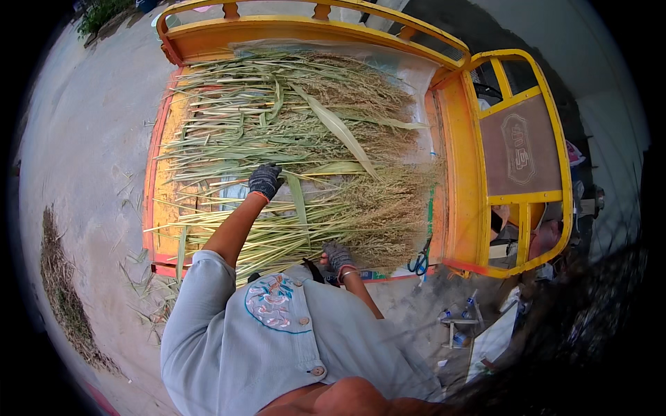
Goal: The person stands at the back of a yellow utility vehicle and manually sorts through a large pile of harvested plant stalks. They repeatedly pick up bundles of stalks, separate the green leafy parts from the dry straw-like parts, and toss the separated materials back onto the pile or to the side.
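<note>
Cut plant stalks with feathery brown seed heads (378, 201) lie across the yellow truck bed, their bare ends to the left and the heads to the right. My left hand (266, 180), in a dark grey knit glove, reaches over the middle of the bed. Its fingers curl in at the lower edge of the upper heap, closed on stalks there. Close to my body, my right hand (338, 256), also gloved, is closed at the near edge of the lower heap. What lies inside its fingers is hidden. Between the hands hangs a long green leaf (299, 202).
Yellow rails (312, 31) bound the far side, and a yellow panel frame (524, 159) stands at the right. Scissors (418, 265) with blue-green handles rest at the near right edge. Plastic sheet (416, 76) lies under the stalks. Dry plant debris (66, 291) covers ground at left.
</note>
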Available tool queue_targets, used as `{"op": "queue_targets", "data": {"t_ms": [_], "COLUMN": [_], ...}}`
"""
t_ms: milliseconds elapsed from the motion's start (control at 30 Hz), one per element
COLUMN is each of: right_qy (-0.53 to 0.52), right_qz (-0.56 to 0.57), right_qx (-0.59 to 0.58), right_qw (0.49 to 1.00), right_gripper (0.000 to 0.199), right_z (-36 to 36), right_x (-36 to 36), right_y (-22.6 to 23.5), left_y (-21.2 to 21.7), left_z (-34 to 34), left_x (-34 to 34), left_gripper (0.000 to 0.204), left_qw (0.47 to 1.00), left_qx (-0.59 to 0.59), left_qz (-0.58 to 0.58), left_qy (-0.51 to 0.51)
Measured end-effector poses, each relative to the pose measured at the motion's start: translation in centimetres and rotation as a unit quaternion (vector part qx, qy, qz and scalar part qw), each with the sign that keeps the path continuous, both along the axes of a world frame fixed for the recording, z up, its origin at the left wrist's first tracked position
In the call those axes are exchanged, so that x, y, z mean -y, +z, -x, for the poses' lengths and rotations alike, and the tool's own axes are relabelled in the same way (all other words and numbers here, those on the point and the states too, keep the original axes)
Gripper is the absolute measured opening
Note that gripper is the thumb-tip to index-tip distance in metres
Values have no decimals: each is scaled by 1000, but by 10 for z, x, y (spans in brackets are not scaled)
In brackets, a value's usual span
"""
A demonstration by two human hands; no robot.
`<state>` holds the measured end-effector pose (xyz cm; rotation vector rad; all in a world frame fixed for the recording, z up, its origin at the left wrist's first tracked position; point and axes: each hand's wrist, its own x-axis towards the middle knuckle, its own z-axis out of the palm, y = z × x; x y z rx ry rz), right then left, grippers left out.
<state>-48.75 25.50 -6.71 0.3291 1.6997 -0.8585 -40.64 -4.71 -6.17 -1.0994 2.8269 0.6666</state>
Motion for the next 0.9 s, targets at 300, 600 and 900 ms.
{"op": "queue_targets", "data": {"t_ms": [300, 600, 900], "right_qy": [96, -44, -493], "right_qz": [46, 73, 80], "right_qx": [-250, 77, 54], "right_qw": [962, 993, 865], "right_gripper": [20, 29, 35], "right_z": [6, 38, 93], "right_x": [-46, 103, 168], "right_y": [-5, -12, -50], "left_y": [-62, -27, -14], "left_z": [79, 18, 7], "left_x": [-13, -27, -43], "left_gripper": [29, 12, 16], "left_qw": [984, 987, 997], "left_qx": [155, 53, 15], "left_qz": [-34, 39, -36], "left_qy": [-79, -149, -65]}}
